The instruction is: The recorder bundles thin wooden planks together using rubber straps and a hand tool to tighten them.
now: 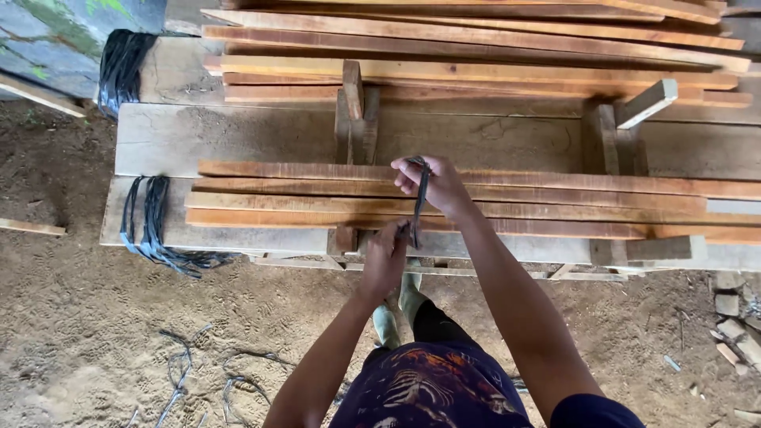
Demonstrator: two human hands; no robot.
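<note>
The person is standing at a rough wooden workbench [238,139] on a dirt floor [71,317], looking down over both outstretched arms. The right hand [432,184] is reaching farther out, its fingers pinching the upper end of a dark strap [418,202] above a bundle of long reddish wooden slats [555,202] that is lying lengthwise across the near part of the bench. The left hand [386,255] is nearer the body, at the near edge of the bench, closing around the lower end of the same strap, so the strap is running taut between the two hands, from far to near, across the slats. Both hands are gripping the strap; neither is hanging loose. Farther away, a second, larger stack of slats [476,55] is resting on the far side of the bench, with short upright wooden posts [354,111] rising between the two stacks. To the left, a hank of dark straps [151,222] is draping over the near edge of the bench, and another bundle of straps [120,67] is hanging at the far left corner. Loose strap offcuts [178,368] are lying on the dirt near the person's left side, and small wood scraps [733,329] are lying on the ground at the right.
</note>
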